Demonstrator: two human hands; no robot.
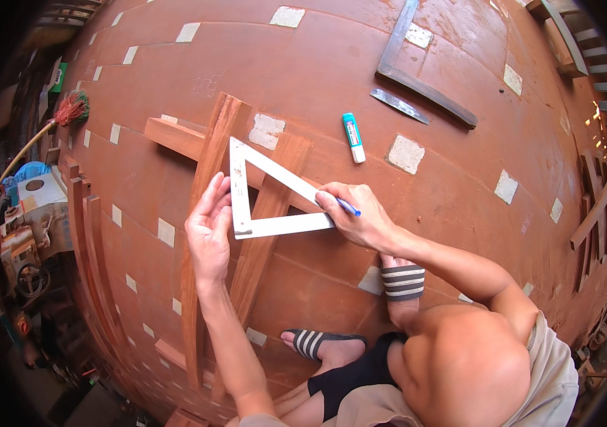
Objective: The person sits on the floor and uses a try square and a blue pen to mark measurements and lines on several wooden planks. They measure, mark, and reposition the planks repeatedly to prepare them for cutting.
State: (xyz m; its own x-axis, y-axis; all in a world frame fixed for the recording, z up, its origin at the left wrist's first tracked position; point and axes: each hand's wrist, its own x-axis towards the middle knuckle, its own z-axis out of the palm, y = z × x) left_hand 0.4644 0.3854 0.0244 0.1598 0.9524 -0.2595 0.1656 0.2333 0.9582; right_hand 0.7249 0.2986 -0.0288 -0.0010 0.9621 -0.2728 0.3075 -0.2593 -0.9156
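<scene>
A white triangular set square (285,226) is held above reddish-brown wooden strips. My right hand (359,219) grips its right corner, thumb on top, with a blue pen (348,207) also in the fingers. My left hand (209,231) is open at the square's left edge, palm turned up and fingers extended; whether it touches the edge is unclear. Beneath lie two long wooden strips, the left one (207,167) beside my left fingers and the right one (255,267) partly behind the square. Both rest over a wooden crosspiece (175,138).
Farther off on the tiled floor (332,57) lie a teal-and-white tube (353,139), a flat metal blade (399,106) and a dark L-shaped square (428,91). More wooden strips (97,263) and a broom (72,108) are at left. My sandalled feet (317,345) are close by.
</scene>
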